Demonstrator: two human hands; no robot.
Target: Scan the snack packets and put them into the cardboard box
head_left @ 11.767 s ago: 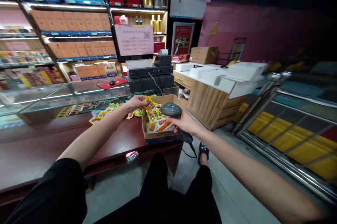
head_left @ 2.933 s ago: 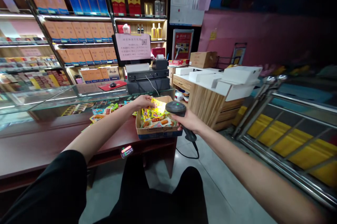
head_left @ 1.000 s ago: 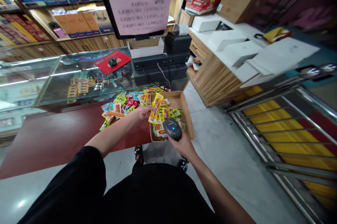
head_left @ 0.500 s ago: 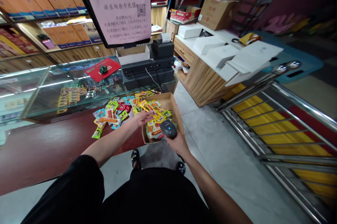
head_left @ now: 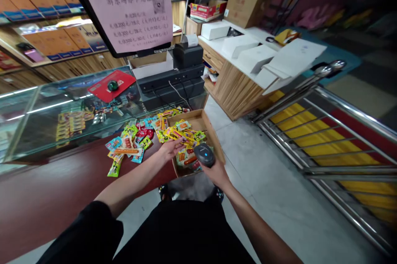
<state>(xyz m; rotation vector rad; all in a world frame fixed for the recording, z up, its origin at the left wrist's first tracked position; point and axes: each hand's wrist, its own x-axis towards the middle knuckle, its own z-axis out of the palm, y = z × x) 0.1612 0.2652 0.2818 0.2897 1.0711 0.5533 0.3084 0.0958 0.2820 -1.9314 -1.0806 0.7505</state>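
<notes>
My right hand [head_left: 216, 172] is closed around the handle of a black barcode scanner [head_left: 204, 154] with a small blue light, held over the near right part of a shallow cardboard box [head_left: 214, 135]. Over the box's left side, my left hand [head_left: 171, 149] has its fingertips pinched at the near end of a yellow snack packet [head_left: 176, 134]; the exact grip is partly hidden. Wrapped sausage snacks [head_left: 186, 156] in yellow, green and clear packets lie in the box. To its left, a loose pile of snack packets [head_left: 127, 144] rests on the dark red counter [head_left: 77, 181].
Behind the box stand a receipt printer [head_left: 187, 55] and a monitor [head_left: 133, 15] covered by a pink printed sheet. A glass display case [head_left: 46, 111] holds a red mat [head_left: 108, 88] on top. White boxes [head_left: 257, 59] sit on a cabinet; a metal railing [head_left: 310, 131] runs along the right.
The view has shifted and turned slightly, so the counter things appear further left. Both hands stay over the box, the scanner a little lower and further right in view.
</notes>
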